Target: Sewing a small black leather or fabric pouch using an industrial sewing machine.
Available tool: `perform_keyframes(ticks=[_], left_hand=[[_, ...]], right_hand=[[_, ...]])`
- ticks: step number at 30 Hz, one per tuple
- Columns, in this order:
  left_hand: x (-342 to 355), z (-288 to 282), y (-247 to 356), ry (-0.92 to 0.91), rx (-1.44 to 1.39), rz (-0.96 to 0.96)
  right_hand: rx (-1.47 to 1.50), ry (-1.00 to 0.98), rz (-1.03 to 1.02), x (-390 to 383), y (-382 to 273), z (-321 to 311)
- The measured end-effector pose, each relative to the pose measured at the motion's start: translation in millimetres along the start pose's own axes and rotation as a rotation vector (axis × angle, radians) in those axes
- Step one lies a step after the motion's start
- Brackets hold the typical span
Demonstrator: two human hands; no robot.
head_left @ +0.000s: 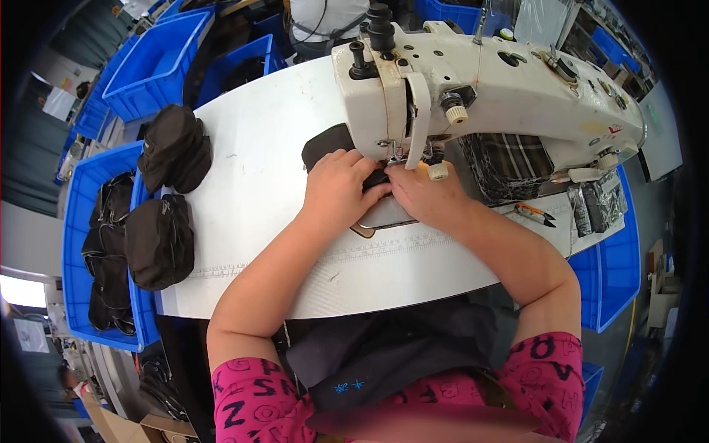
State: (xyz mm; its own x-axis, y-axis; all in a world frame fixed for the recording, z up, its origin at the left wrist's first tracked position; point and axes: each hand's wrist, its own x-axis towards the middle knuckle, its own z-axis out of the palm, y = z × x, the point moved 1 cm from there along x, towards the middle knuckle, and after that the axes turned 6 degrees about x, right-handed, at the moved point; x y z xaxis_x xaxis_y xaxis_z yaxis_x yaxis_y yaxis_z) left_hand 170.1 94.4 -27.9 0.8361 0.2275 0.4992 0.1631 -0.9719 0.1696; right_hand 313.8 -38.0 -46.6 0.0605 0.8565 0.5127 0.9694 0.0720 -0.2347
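A white sewing machine (373, 100) stands over the table, its needle area right in front of my hands. Under it lies a dark fabric piece (325, 145), one rounded end showing beyond my left hand. My left hand (340, 188) pinches the near part of this fabric between thumb and fingers. Close on the other side, my right hand (428, 196) has its fingertips closed at the fabric's edge, just below the presser foot. The fingers hide most of the seam and the needle tip.
Dark sewn pouches (160, 241) are piled at the table's left edge, beside a blue crate (70, 295) of similar pieces. Striped fabric pieces (509, 166) lie stacked under the machine arm. Orange-handled thread snips (530, 213) and a plastic-wrapped bundle (591, 207) sit on the right.
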Motion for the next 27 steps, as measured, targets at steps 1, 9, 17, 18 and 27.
perform_keyframes(ticks=[1, 9, 17, 18, 27], left_hand=[[-0.1, 1.2, 0.6, -0.007, 0.005, 0.002], [-5.1, 11.6, 3.6, 0.048, 0.008, -0.089], [-1.4, -3.9, -5.6, -0.156, -0.245, -0.084], [-2.0, -6.6, -10.0, -0.175, -0.383, -0.081], [5.3, -7.9, -28.3, -0.455, -0.402, -0.136]], right_hand=[[0.015, -0.001, -0.001, 0.9, -0.6, -1.1], [-0.103, -0.07, -0.077, -3.3, -0.8, 2.5], [-0.165, -0.035, -0.131, -2.4, 4.0, 18.5], [-0.188, 0.02, -0.157, -0.7, 2.5, 17.5], [-0.225, 0.009, -0.242, -5.9, 4.8, 13.4]])
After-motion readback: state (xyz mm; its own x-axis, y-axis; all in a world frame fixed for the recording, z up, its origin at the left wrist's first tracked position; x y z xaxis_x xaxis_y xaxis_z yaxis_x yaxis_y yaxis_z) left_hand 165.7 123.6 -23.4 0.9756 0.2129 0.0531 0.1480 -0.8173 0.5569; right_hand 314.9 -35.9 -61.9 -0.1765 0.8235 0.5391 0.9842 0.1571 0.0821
